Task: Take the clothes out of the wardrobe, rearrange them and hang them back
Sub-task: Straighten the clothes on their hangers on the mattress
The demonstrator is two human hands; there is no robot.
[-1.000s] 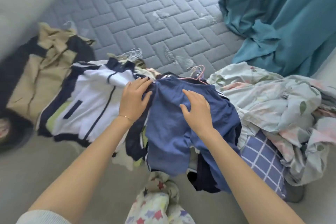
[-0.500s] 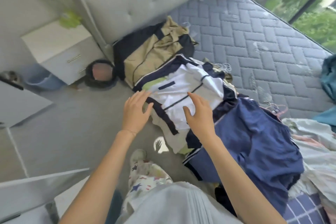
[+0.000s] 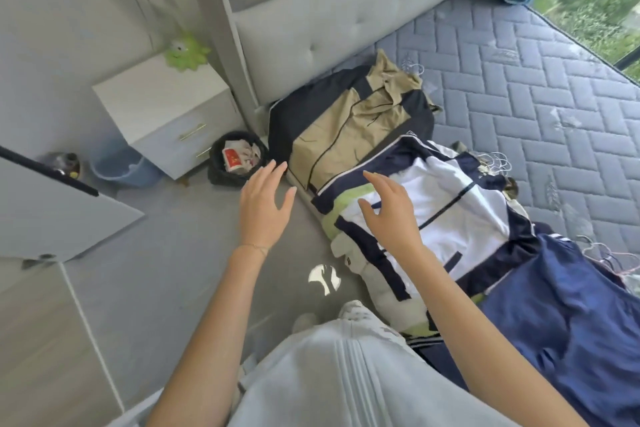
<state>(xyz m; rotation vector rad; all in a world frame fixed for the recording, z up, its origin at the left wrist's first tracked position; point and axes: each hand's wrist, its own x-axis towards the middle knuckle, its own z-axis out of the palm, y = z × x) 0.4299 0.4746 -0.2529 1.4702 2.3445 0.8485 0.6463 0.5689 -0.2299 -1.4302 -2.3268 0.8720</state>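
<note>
Head view.

Left hand (image 3: 263,204): fingers straight and slightly spread, palm down, holding nothing. It hangs over the grey floor (image 3: 156,270), just beside the edge of the mattress (image 3: 519,80), fingertips toward the tan and navy jacket (image 3: 346,128).

Right hand (image 3: 391,215): fingers extended with a slight bend, nothing gripped. It sits over the lower left part of the white and navy jacket (image 3: 460,215); whether the fingertips touch the cloth cannot be told.

Clothes: all lie on the mattress, none in a wardrobe. The tan and navy jacket lies flat nearest the padded headboard (image 3: 329,17). The white and navy jacket lies just beside it, its near edge spilling over the mattress side. A blue garment (image 3: 571,315) lies next in line and overlaps the white jacket's far edge. Wire hangers (image 3: 495,159) show at the white jacket's collar end.

Surroundings: a white nightstand (image 3: 156,104) stands left of the headboard. A black bin (image 3: 239,158) holding rubbish stands between the nightstand and the mattress. A pale blue bin (image 3: 117,166) stands on the nightstand's other side.
</note>
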